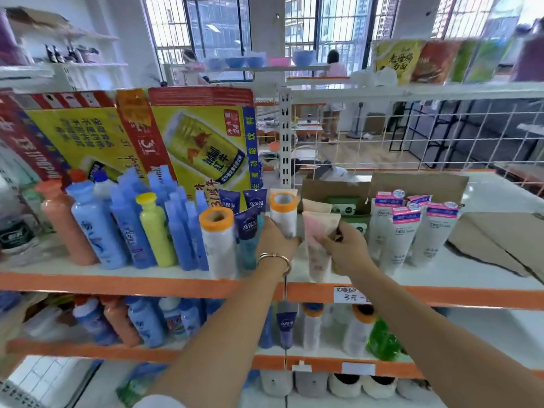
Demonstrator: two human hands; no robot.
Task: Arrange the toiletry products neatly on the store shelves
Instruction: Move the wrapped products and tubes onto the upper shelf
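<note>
On the white shelf with an orange front edge [147,282] my left hand [275,241] grips a white bottle with an orange cap [284,214], held upright. My right hand [346,248] is closed on a pale pink tube [319,240] standing just right of it. A second orange-capped white bottle [219,242] stands to the left, next to dark blue tubes [250,222]. Further left stand blue bottles [97,225], a yellow bottle [156,231] and an orange bottle [63,225]. White tubes with pink tops [412,231] stand to the right.
A yellow drink carton [191,148] leans behind the bottles. An open cardboard box [338,195] sits at the shelf's back, and flat cardboard [500,240] lies at the right. The lower shelf [206,356] holds more bottles and tubes. A wire mesh panel [426,134] backs the right bay.
</note>
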